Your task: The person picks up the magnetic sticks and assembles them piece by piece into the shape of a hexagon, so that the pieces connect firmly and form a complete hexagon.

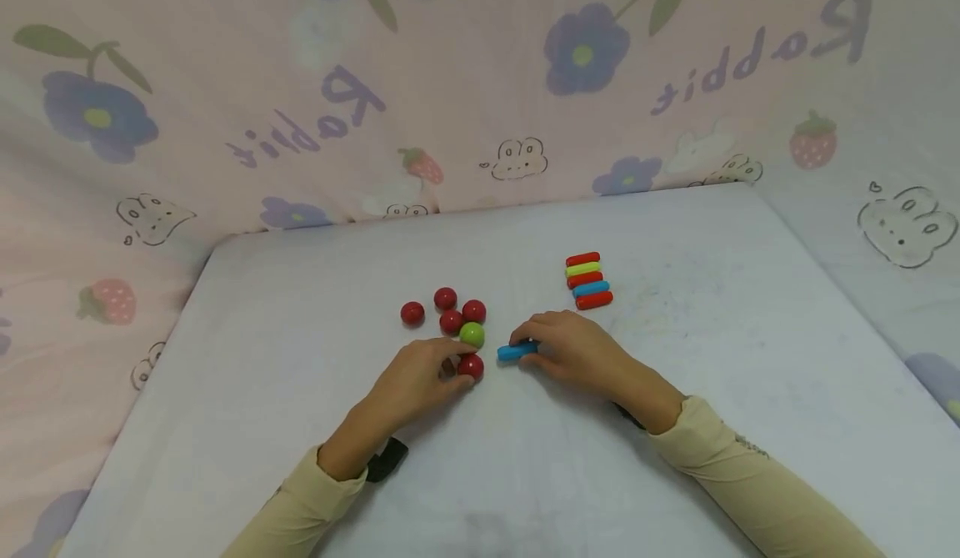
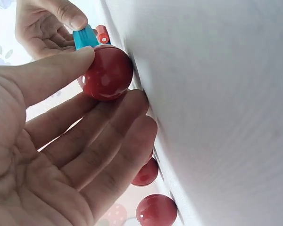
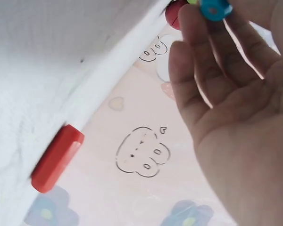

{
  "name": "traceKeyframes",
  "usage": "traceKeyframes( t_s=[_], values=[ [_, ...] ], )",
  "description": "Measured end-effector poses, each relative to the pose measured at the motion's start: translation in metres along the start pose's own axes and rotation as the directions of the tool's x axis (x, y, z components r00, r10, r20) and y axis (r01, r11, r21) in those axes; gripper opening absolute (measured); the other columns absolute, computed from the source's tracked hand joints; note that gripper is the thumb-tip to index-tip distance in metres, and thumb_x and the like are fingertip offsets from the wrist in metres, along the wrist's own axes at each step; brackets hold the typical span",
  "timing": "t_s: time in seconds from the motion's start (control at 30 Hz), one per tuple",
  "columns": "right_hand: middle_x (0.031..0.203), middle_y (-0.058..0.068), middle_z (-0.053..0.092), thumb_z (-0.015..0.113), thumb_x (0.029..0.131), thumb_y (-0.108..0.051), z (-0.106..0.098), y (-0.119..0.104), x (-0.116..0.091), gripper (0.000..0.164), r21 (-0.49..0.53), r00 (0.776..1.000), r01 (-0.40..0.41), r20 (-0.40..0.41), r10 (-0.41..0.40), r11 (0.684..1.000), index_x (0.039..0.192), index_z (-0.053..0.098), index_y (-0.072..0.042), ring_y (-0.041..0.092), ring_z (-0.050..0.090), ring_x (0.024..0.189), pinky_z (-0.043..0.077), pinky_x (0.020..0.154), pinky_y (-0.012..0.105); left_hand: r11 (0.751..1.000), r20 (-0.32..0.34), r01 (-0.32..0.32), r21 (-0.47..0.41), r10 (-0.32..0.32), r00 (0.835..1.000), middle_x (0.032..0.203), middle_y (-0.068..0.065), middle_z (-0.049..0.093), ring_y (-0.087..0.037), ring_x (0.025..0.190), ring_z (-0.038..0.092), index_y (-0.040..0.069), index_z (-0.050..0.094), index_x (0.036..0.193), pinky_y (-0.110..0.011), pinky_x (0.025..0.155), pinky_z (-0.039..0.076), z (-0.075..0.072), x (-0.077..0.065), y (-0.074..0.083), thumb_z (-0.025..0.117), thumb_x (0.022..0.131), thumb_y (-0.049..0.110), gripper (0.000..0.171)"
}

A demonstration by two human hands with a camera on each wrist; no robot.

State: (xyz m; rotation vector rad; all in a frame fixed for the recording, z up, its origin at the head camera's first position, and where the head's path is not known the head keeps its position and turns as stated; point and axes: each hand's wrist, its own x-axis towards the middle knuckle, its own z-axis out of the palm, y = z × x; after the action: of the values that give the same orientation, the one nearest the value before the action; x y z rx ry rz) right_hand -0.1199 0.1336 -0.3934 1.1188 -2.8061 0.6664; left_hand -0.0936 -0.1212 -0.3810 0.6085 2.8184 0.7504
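My left hand [image 1: 414,381] pinches a shiny red ball [image 1: 471,368] between thumb and fingertips, low at the tabletop. In the left wrist view the thumb lies on one side of this ball [image 2: 108,73], and the other fingers reach under it. A green ball [image 1: 472,334] sits just beyond the left fingertips. To the right, my right hand [image 1: 583,354] holds a short blue stick [image 1: 513,352] between thumb and fingers, its free end pointing left toward the held ball. The right wrist view catches only the end of the blue stick [image 3: 215,8] at its top edge.
Several more red balls [image 1: 446,299] lie behind the green one. Back right, a row of short sticks in red, yellow [image 1: 582,269] and blue [image 1: 591,289] lies side by side. The white table [image 1: 660,475] meets a patterned cloth [image 1: 465,82] along its far edge.
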Motion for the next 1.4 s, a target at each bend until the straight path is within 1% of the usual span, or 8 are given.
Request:
traceKeyframes(
  t_s=[0.07,0.17,0.4,0.57,0.77,1.03,1.2,1.4],
  values=[
    [0.097,-0.008,0.071,0.079,0.085,-0.024,0.001,-0.006,0.001,0.025,0.004,1.000,0.015,-0.001,-0.015,1.000,0.108,0.070,-0.020,0.009,0.065,0.088,0.055,0.083,0.030,1.000,-0.003,0.013,0.006,-0.013,1.000,0.091,0.004,0.070,-0.009,0.081,0.060,0.014,0.072,0.120,-0.025,0.072,0.052,0.001,0.001,0.000,0.082,0.083,0.022,0.039],
    [0.097,-0.009,0.071,0.080,0.085,-0.024,0.002,-0.011,0.000,0.026,0.003,1.000,0.016,0.002,-0.016,1.000,0.108,0.070,-0.020,0.009,0.065,0.089,0.055,0.084,0.031,1.000,-0.001,0.019,0.022,-0.019,1.000,0.091,0.004,0.071,-0.009,0.080,0.061,0.014,0.073,0.119,-0.025,0.071,0.052,0.002,0.002,0.000,0.082,0.083,0.022,0.038],
    [0.099,-0.010,0.071,0.079,0.085,-0.024,0.005,-0.015,-0.001,0.026,0.013,1.000,-0.001,0.013,0.000,1.000,0.110,0.071,-0.021,0.008,0.066,0.090,0.056,0.083,0.031,0.999,-0.015,0.004,0.052,-0.004,1.000,0.088,0.004,0.072,-0.008,0.079,0.062,0.015,0.074,0.118,-0.025,0.069,0.050,0.000,-0.001,0.000,0.082,0.082,0.023,0.038],
    [0.100,-0.009,0.072,0.079,0.085,-0.024,0.005,-0.017,-0.001,0.027,0.014,1.000,0.004,0.014,-0.004,1.000,0.110,0.071,-0.021,0.009,0.067,0.090,0.056,0.084,0.031,0.999,-0.021,-0.006,0.053,0.008,1.000,0.090,0.005,0.072,-0.008,0.079,0.061,0.016,0.074,0.118,-0.024,0.070,0.050,0.000,0.000,0.000,0.082,0.082,0.024,0.038],
    [0.100,-0.008,0.072,0.080,0.084,-0.024,0.005,-0.017,-0.001,0.027,0.002,1.000,-0.015,0.009,0.015,1.000,0.110,0.071,-0.021,0.008,0.067,0.089,0.057,0.083,0.031,0.998,-0.024,-0.015,0.055,0.016,1.000,0.087,0.005,0.071,-0.009,0.079,0.061,0.016,0.073,0.119,-0.024,0.071,0.051,0.002,0.002,-0.001,0.082,0.082,0.024,0.038],
    [0.100,-0.008,0.072,0.080,0.084,-0.024,0.007,-0.019,0.001,0.027,0.016,1.000,-0.012,0.019,0.012,1.000,0.109,0.071,-0.019,0.009,0.066,0.088,0.056,0.081,0.030,0.998,-0.027,-0.022,0.066,0.024,0.999,0.086,0.006,0.072,-0.008,0.078,0.060,0.017,0.074,0.118,-0.024,0.069,0.049,0.003,0.001,-0.001,0.082,0.082,0.025,0.038],
    [0.099,-0.007,0.072,0.080,0.084,-0.025,0.008,-0.020,0.001,0.027,0.001,0.999,-0.023,0.027,0.023,1.000,0.109,0.071,-0.019,0.009,0.066,0.087,0.056,0.081,0.030,0.997,-0.038,-0.030,0.065,0.033,0.999,0.086,0.006,0.072,-0.008,0.078,0.061,0.017,0.075,0.117,-0.023,0.068,0.048,0.003,0.001,-0.002,0.083,0.081,0.025,0.038],
    [0.099,-0.007,0.072,0.081,0.084,-0.025,0.008,-0.020,0.000,0.028,-0.010,1.000,-0.021,0.023,0.021,1.000,0.109,0.071,-0.019,0.009,0.066,0.086,0.056,0.080,0.030,0.997,-0.035,-0.032,0.068,0.034,0.999,0.087,0.006,0.072,-0.008,0.078,0.060,0.017,0.075,0.117,-0.024,0.068,0.048,0.003,0.002,-0.002,0.083,0.081,0.025,0.038]
  ],
)
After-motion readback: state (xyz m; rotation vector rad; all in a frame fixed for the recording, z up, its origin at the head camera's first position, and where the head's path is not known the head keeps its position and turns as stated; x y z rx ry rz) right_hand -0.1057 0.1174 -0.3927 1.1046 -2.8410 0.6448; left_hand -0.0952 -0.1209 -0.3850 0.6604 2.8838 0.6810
